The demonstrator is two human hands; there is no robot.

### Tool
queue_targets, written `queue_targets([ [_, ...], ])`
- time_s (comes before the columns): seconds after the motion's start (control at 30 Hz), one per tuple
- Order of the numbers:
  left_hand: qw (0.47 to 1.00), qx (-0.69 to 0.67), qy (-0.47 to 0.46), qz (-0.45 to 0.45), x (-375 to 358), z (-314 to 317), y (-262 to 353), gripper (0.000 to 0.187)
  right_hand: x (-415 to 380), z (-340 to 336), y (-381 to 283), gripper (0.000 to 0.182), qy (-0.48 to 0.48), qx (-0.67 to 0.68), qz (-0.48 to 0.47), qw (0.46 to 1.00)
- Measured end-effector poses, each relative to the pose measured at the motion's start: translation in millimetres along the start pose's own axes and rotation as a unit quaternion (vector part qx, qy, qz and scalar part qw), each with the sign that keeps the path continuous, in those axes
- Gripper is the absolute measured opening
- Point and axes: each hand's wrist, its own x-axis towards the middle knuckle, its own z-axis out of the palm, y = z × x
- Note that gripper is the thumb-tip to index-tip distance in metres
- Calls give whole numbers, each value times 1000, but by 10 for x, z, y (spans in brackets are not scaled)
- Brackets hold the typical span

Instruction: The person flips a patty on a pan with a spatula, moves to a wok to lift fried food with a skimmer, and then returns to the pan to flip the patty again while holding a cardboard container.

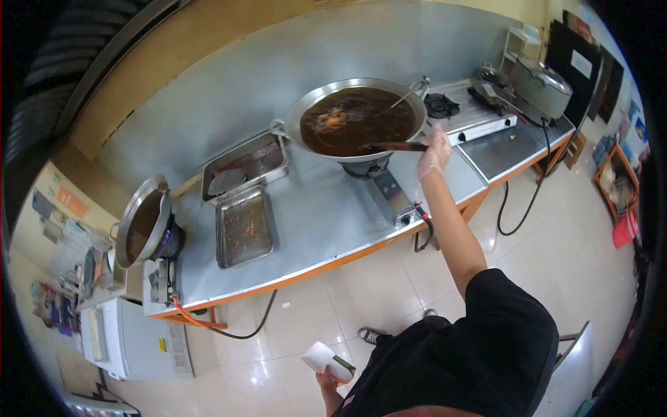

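My right hand (435,150) is the one at the large wok (292,122), with its fingers, in a clear glove, closed around the end of a long brown utensil (403,146). From those fingers the utensil runs leftward, crossing the near right rim, its long axis nearly in line with the table's length, and its far end meets the dark liquid (379,115). The pale orange food (335,119), ringed by bubbles, lies beyond that tip, farther left and slightly toward the wall, with a gap between them. My left hand (326,379) is much farther off, low by my body; its fingers are closed on a white container (318,355) with a dark band, and I cannot tell what is inside it.

A thin metal utensil (406,98) slopes into the wok at its right side. The wok sits over a burner (392,196) on the metal-topped table (313,201). To its left, the deep tray (279,171) holds something dark and a flat greyish piece; just beside it, the shallow tray (221,240) carries scattered orange crumbs. Well apart at the left end, the second wok (123,240) contains dark liquid too. A lidded pot (538,94) stands at the right end, its contents hidden.
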Motion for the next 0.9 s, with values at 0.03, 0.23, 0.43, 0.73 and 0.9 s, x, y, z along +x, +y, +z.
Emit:
queue_targets([
  [0.03,1000,20,-17,-8,3,76,41,37,3,-32,-74,29,-13,10,8,1000],
  [0.23,987,149,27,-44,-188,825,0,37,375,-1146,-1174,36,-1,-83,-5,997],
  [0.43,873,475,-48,-98,-660,2203,-438,34,821,-4575,-1043,42,-224,-426,68,874],
  [0.73,866,452,-201,-81,-176,4601,-1612,38,-34,-9362,-2430,31,5,-657,557,508],
  [0.9,808,435,-366,-155,-398,6240,-1648,34,780,-9574,-1629,30,25,-612,483,625],
])
